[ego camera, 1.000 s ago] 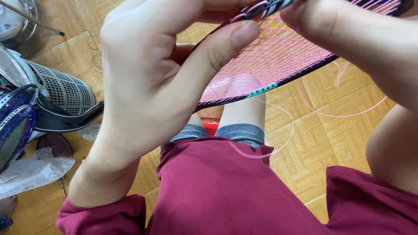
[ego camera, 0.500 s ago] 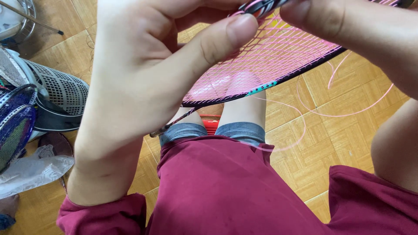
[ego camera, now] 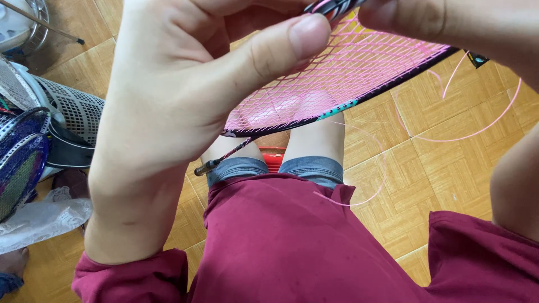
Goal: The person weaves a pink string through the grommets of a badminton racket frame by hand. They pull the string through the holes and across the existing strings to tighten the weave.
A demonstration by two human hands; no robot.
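Head view looks down past your lap to a wooden parquet floor (ego camera: 449,163) of square blocks in warm tan. Your left hand (ego camera: 185,101) fills the middle of the picture, fingers curled up to the frame of a badminton racket (ego camera: 337,84), with the thumb stretched toward the rim at the top edge; it looks to be grasping the frame, though the contact itself is cut off by the picture's edge. Your right hand (ego camera: 449,28) pinches the same rim from the other side, closed on it. The racket is held above your knees, tilted, its pink strings over a dark frame with a teal patch. A loose pink string (ego camera: 466,134) trails from it and loops over the floor to your right. At the left edge, on the floor, stand a white perforated basket (ego camera: 78,115), another racket (ego camera: 19,163) with dark blue strings, and crumpled clear plastic (ego camera: 39,219).
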